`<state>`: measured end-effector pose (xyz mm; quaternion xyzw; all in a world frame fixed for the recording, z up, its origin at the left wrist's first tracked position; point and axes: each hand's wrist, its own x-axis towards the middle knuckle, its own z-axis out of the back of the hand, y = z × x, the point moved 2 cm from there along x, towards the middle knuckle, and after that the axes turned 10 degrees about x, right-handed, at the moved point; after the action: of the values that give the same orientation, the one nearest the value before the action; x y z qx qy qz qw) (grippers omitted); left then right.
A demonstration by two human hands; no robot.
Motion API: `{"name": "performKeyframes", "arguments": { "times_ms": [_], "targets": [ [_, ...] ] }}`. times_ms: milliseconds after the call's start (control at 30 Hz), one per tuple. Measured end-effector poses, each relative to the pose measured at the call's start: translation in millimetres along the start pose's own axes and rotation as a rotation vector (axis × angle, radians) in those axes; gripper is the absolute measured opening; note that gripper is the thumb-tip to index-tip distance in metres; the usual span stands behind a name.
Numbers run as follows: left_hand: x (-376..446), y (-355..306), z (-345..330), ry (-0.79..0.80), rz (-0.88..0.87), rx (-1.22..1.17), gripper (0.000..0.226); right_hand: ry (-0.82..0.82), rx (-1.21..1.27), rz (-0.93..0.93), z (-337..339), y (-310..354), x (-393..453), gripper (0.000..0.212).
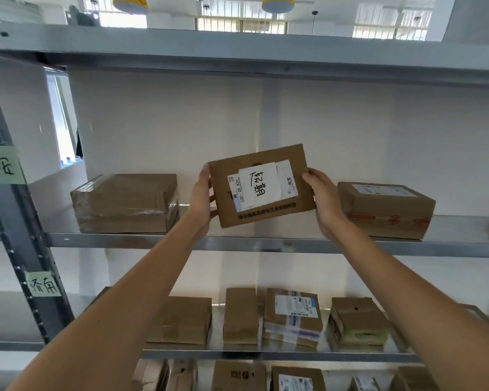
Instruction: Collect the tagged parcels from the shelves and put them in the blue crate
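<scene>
Before shelves (266,245): tagged parcel (261,185) gripped, seemingly, between left hand (202,197), right hand (323,197).

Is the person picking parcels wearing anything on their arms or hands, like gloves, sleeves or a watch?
No. Both forearms are bare along all that shows, with no sleeve edge in view. The left hand and the right hand have no gloves, and no watch, bracelet or ring is visible on either wrist or on the fingers that show. No markings, straps or cables appear on the arms.
</scene>
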<state>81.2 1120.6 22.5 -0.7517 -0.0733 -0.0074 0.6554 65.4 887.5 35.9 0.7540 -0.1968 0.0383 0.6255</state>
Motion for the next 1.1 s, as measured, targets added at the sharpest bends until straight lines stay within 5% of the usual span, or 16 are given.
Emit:
{"name": "performKeyframes", "arguments": {
  "times_ms": [133,300,433,567,733,833,1100],
  "targets": [
    [-9.4,11.0,-9.2,0.062,0.114,-0.123,0.090,-0.056,0.026,0.099,-7.0,14.8,5.5,0.026],
    [-16.0,31.6,-17.3,0.149,0.114,-0.228,0.072,-0.098,0.402,0.061,-19.6,31.3,9.2,0.046],
    [-19.7,34.8,-17.9,0.213,0.138,-0.278,0.069,-0.165,0.440,0.009,-23.7,27.2,3.0,0.054],
    [-14.1,39.9,-4.9,0.162,0.179,-0.063,0.073,-0.147,0.375,0.000,-15.7,19.7,2.9,0.040],
    [-18.6,28.3,-18.7,0.230,0.090,0.222,0.070,-0.125,0.146,-0.031,-17.1,14.7,3.2,0.060],
    [-24.1,21.2,-33.7,0.188,0.016,0.218,0.062,-0.121,0.135,-0.037,-18.4,12.7,1.6,0.040],
    [-27.8,17.6,-54.4,0.190,-0.075,0.243,0.063,-0.047,0.231,-0.037,-2.6,-5.7,-4.9,0.040]
  ]
}}
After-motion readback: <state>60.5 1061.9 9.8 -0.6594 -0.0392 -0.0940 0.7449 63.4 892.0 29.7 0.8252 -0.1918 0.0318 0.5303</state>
